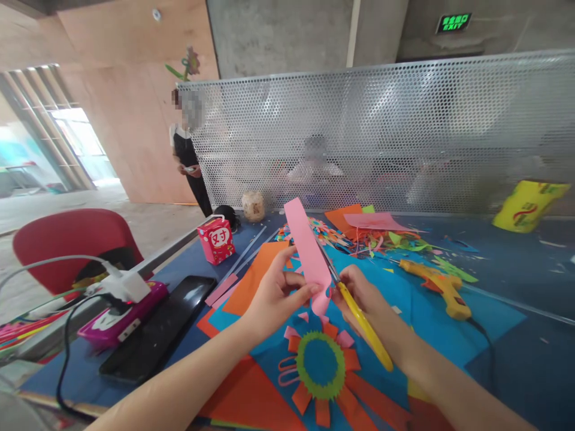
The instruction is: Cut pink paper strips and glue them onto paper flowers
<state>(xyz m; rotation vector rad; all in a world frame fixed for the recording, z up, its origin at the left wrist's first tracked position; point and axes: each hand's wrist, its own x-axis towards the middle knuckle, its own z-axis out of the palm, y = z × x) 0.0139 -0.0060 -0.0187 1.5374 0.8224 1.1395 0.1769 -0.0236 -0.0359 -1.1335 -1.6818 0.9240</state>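
Observation:
My left hand pinches a strip of pink paper near its lower end, and the strip's bottom curls over. In my right hand is a pair of scissors with yellow handles. Their blades lie along the right edge of the pink strip, partly hidden behind it. Below both hands rests a paper flower with a blue centre, a fringed green ring and orange and pink petals. It lies on a large blue paper sheet.
A yellow glue gun lies to the right, its cord trailing forward. Paper scraps are heaped at the back. On the left are a black phone, a purple power strip and a red box. A perforated metal panel stands behind the table.

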